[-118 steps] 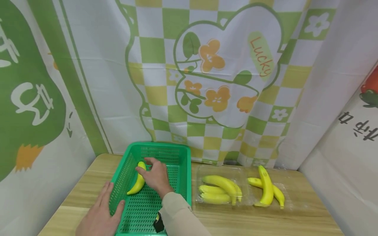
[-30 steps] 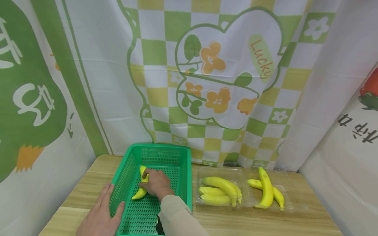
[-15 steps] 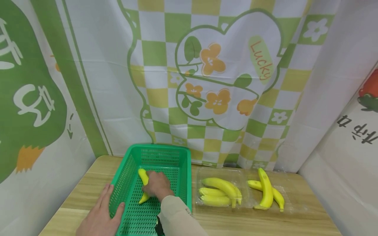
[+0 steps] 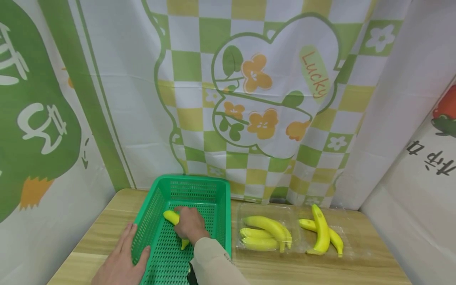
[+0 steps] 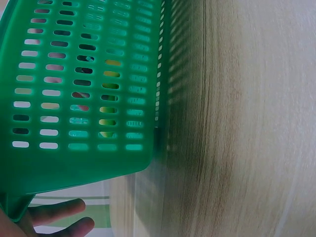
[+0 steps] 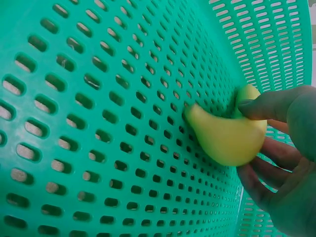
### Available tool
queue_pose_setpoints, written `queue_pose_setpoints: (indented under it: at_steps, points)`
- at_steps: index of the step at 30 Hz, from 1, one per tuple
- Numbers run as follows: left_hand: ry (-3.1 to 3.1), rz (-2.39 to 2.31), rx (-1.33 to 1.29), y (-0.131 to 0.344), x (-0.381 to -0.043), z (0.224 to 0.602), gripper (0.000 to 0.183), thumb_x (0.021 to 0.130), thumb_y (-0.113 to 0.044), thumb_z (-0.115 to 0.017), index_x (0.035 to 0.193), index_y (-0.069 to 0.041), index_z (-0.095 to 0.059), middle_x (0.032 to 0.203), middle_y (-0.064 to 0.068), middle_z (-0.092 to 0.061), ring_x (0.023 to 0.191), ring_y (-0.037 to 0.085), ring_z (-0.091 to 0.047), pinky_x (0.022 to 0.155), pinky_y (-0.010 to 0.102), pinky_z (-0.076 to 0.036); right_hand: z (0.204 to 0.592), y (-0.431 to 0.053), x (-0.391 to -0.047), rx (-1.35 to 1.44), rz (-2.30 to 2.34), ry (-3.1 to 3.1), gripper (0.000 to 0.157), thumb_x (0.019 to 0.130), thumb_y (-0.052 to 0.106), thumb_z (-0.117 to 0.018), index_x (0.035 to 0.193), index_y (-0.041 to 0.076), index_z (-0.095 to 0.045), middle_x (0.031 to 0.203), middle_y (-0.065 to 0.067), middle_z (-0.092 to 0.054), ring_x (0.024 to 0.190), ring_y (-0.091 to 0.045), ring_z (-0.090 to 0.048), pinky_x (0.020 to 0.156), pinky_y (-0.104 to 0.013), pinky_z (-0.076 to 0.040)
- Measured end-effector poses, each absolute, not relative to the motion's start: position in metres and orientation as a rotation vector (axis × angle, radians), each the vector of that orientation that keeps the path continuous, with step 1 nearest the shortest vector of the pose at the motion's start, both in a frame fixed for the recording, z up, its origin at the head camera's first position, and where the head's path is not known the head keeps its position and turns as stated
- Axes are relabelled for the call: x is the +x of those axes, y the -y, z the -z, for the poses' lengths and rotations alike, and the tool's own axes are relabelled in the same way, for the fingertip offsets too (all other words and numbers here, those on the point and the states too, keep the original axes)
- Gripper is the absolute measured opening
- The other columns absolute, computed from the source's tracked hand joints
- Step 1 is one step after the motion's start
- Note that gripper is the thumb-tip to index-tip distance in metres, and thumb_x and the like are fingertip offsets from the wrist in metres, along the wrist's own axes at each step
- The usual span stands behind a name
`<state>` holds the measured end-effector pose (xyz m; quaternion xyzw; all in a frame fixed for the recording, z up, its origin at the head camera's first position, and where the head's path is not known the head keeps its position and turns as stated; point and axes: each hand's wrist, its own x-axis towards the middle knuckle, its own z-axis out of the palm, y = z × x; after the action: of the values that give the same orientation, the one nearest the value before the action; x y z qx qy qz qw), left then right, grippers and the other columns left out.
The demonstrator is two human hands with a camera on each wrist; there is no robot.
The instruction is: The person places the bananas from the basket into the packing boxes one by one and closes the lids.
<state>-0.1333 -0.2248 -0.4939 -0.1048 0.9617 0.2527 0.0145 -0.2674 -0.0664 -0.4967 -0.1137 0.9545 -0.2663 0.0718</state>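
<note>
In the head view a yellow banana [image 4: 171, 216] lies slantwise inside the green plastic basket [image 4: 222, 192], partly covered by my right hand [image 4: 191, 224]. My right hand grips the banana around its middle. The right wrist view shows the thumb [image 6: 269, 104] on one side of the banana [image 6: 224, 136] and fingers on the other, close over the perforated floor. My left hand [image 4: 121, 259] rests at the basket's left rim, thumb reaching over it. Its fingers [image 5: 59, 210] extend straight beside the basket wall [image 5: 98, 160] in the left wrist view.
Right of the basket stands a clear plastic box [image 4: 240, 208] with several bananas [image 4: 267, 227]. Beside it, two bananas [image 4: 322, 233] cross on clear plastic. All stand on a wooden table [image 4: 96, 227], with a printed curtain [image 4: 249, 174] behind.
My right hand has moved a little nearer and taken hold of the banana. The banana has turned, its far end swinging left and its near end right. My left hand has stayed put.
</note>
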Motion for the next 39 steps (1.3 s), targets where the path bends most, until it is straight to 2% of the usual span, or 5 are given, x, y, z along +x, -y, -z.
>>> queue_pose_setpoints:
  at_steps: [7,16,21,26,39]
  points:
    - [-2.999,-0.782,-0.331,0.225,-0.134,0.495,0.089,0.109,-0.056,-0.046,0.171,-0.005,-0.006,0.179,0.020,-0.009,0.137,0.061,-0.051,0.088,0.065,-0.058,0.495,0.067,-0.270,-0.375,0.944,-2.872,0.050,0.091,0.011,-0.080,0.137,0.028,-0.073,0.120,-0.001,-0.076,0.077,-0.009,-0.056,0.061,-0.023,-0.051]
    - [-2.999,-0.766,-0.323,0.225,-0.134,0.495,0.090,0.109,-0.057,-0.044,0.171,-0.004,-0.004,0.178,0.022,-0.009,0.142,0.061,-0.046,0.097,0.070,-0.054,0.492,0.065,-0.274,-0.366,1.315,-2.857,0.043,0.093,0.011,-0.081,0.135,0.017,-0.075,0.121,-0.007,-0.076,0.088,-0.009,-0.065,0.067,-0.019,-0.057]
    - [-2.991,-0.762,-0.325,0.226,-0.134,0.494,0.091,0.109,-0.058,-0.044,0.171,-0.005,-0.004,0.178,0.022,-0.009,0.141,0.061,-0.046,0.097,0.071,-0.054,0.490,0.065,-0.275,-0.372,1.419,-2.857,0.041,0.094,0.013,-0.080,0.134,0.017,-0.075,0.123,-0.007,-0.076,0.087,-0.007,-0.061,0.069,-0.020,-0.054]
    - [-2.984,-0.762,-0.322,0.226,-0.135,0.494,0.091,0.109,-0.059,-0.044,0.171,-0.005,-0.004,0.178,0.022,-0.008,0.140,0.062,-0.047,0.095,0.070,-0.055,0.488,0.065,-0.277,-0.335,1.556,-2.832,0.040,0.095,0.015,-0.079,0.134,0.016,-0.075,0.124,-0.010,-0.075,0.083,-0.005,-0.057,0.065,-0.017,-0.052]
    - [-2.970,-0.765,-0.317,0.227,-0.136,0.492,0.092,0.109,-0.058,-0.046,0.170,-0.004,-0.005,0.178,0.024,-0.008,0.140,0.061,-0.048,0.090,0.067,-0.058,0.482,0.065,-0.276,-0.252,1.756,-2.833,0.036,0.096,0.021,-0.080,0.131,0.017,-0.077,0.122,-0.010,-0.076,0.091,-0.008,-0.064,0.070,-0.017,-0.056]
